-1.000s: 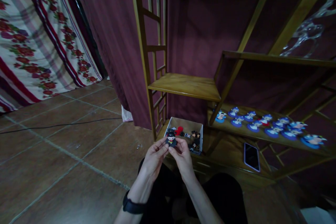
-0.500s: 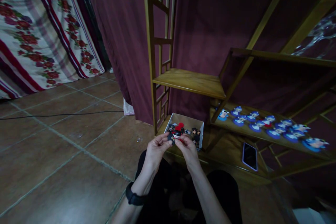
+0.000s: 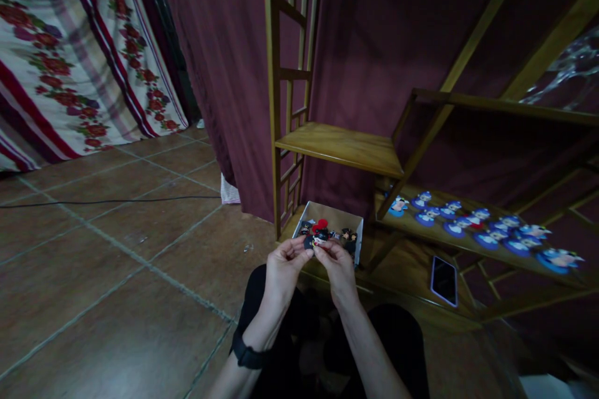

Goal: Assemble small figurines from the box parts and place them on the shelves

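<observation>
Between the fingertips of both hands is a small figurine (image 3: 320, 238) with black, red and white parts and a dark round base. My left hand (image 3: 286, 262) is closed on its left side, at the base, thumb on the near side. My right hand (image 3: 337, 264) pinches it from the right. Just behind the hands, a white open box (image 3: 360, 224) holds several small black and red pieces (image 3: 347, 235), partly hidden by my fingers.
The box sits on the bottom board of a wooden shelf (image 3: 341, 143). Several blue-and-white figurines (image 3: 456, 224) stand on a shelf to the right, above a phone (image 3: 444, 280). A black cable (image 3: 116, 202) crosses the tiled floor at left. A maroon curtain (image 3: 224, 75) hangs behind.
Both hands have shifted very slightly to the right with the figurine, which is turned a little between the fingers. The box and the shelf figurines stay in place.
</observation>
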The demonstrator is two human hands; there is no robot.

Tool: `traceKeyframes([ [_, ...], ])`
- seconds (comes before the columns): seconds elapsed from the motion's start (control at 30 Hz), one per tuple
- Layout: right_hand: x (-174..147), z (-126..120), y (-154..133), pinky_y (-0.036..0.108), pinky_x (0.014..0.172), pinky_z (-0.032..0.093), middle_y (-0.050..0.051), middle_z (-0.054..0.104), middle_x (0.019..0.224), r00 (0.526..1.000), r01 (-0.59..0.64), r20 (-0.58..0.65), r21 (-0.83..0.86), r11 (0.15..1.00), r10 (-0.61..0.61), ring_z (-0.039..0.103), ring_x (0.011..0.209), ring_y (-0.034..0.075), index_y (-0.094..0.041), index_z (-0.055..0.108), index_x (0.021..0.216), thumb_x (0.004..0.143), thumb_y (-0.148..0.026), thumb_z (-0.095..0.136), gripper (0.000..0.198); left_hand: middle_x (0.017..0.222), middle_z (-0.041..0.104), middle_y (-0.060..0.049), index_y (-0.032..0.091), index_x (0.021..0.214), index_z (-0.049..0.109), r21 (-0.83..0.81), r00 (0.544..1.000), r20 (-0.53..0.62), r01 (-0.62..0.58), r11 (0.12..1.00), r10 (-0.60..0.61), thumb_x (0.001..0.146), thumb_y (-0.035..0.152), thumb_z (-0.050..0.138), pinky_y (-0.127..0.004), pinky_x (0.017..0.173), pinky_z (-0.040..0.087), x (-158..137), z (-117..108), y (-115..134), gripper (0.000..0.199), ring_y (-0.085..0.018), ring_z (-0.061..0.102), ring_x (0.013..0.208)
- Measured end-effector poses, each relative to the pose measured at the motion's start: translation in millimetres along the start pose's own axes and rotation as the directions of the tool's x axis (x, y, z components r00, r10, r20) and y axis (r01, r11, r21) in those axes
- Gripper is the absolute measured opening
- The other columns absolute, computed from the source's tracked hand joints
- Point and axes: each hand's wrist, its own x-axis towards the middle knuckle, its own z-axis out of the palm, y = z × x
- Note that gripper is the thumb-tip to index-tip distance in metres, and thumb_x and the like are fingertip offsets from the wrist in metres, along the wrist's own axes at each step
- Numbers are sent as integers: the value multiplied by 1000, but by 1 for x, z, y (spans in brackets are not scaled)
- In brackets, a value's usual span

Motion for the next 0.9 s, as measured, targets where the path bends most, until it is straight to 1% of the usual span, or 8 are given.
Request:
traceKeyframes([
  [0.1,-1,1,2,34,83,46,1,65,88,999,-35,-19,63,997,36,60,83,17,-19,64,76,64,-29,70,16,84,71,-8,13,87,68,9,1000,-6,-22,1000,22,54,18,76,-32,81,48,0,4,1,34,-18,64,79],
  [0.2,0,2,2,34,82,46,1,67,85,999,-47,-22,52,998,48,61,81,17,-19,64,79,66,-28,68,17,83,71,-7,13,86,67,-2,1000,-6,-8,1000,8,53,17,77,-32,80,48,1,5,0,34,-17,64,76],
  [0.33,1,3,-6,36,86,45,3,67,92,999,-20,32,6,1000,20,60,88,18,-19,65,86,69,-29,65,19,79,70,-5,12,88,66,-149,987,36,161,976,-158,55,13,76,-28,75,50,6,-1,1,35,-13,64,68],
  [0.47,1,3,-12,37,85,47,3,66,100,998,-31,63,17,999,30,59,93,20,-21,63,96,70,-32,64,28,80,70,-6,12,91,66,-230,960,73,280,932,-271,56,9,75,-27,76,50,12,-6,6,36,-13,65,72],
  [0.53,0,3,-14,37,82,49,3,66,99,997,-46,70,38,998,43,60,92,20,-22,62,95,71,-33,63,27,81,70,-7,12,93,66,-215,963,78,269,939,-258,57,9,75,-27,75,50,12,-6,9,37,-14,65,73],
  [0.73,5,7,-17,37,82,48,3,68,92,992,-60,111,-2,998,60,61,87,19,-20,63,89,68,-33,67,25,77,70,-5,13,94,66,-82,994,52,96,992,-92,57,15,76,-25,70,50,6,0,12,39,-13,63,68],
  [0.8,7,6,-17,38,83,48,4,68,92,992,-62,114,5,998,61,61,88,20,-20,64,88,66,-34,69,27,79,70,-6,13,94,67,-56,996,41,87,995,-84,54,16,78,-27,69,50,5,2,12,41,-14,63,69],
  [0.9,10,2,-19,37,85,47,4,66,94,991,-48,121,-19,999,50,60,90,20,-19,66,85,65,-34,70,25,80,71,-8,11,92,68,-58,990,58,133,989,-129,51,16,79,-28,68,51,5,2,14,42,-16,64,70],
])
